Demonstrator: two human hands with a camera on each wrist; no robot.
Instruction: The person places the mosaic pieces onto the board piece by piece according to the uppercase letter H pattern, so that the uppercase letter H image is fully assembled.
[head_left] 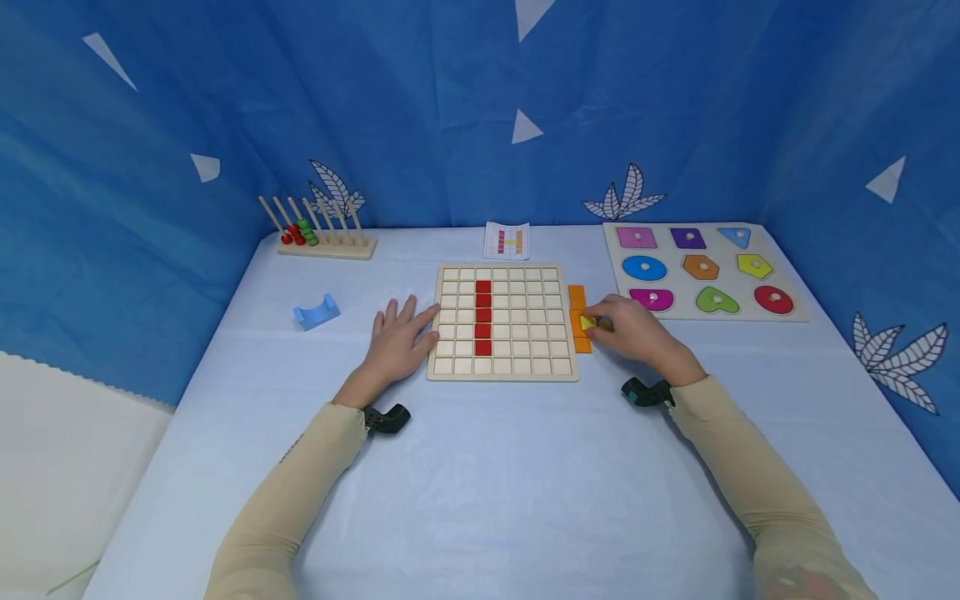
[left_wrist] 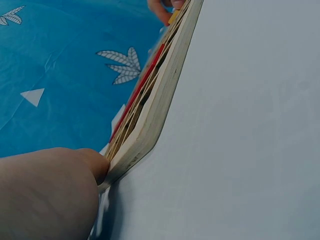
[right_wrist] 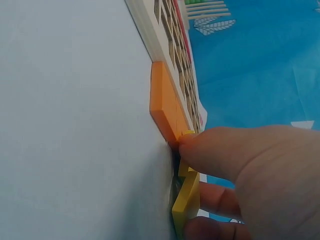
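A wooden grid board (head_left: 525,367) lies mid-table, with several red square tiles (head_left: 483,315) in one column of its cells. My left hand (head_left: 396,343) rests at the board's left edge, fingers spread, thumb touching the rim. Just off the board's right side, several orange tiles (head_left: 577,293) stand in a column on the table. My right hand (head_left: 633,329) pinches a yellow tile (head_left: 587,322) over that column. In the right wrist view the thumb presses on yellow beside the orange tiles, and another yellow tile (right_wrist: 186,200) shows under the other fingers.
A picture card (head_left: 506,241) lies behind the board. At the back left is a peg stand with beads (head_left: 326,248), with a blue curved block (head_left: 317,312) nearer. A shape puzzle board (head_left: 750,313) lies at the back right. Blue cloth (head_left: 390,108) hangs behind.
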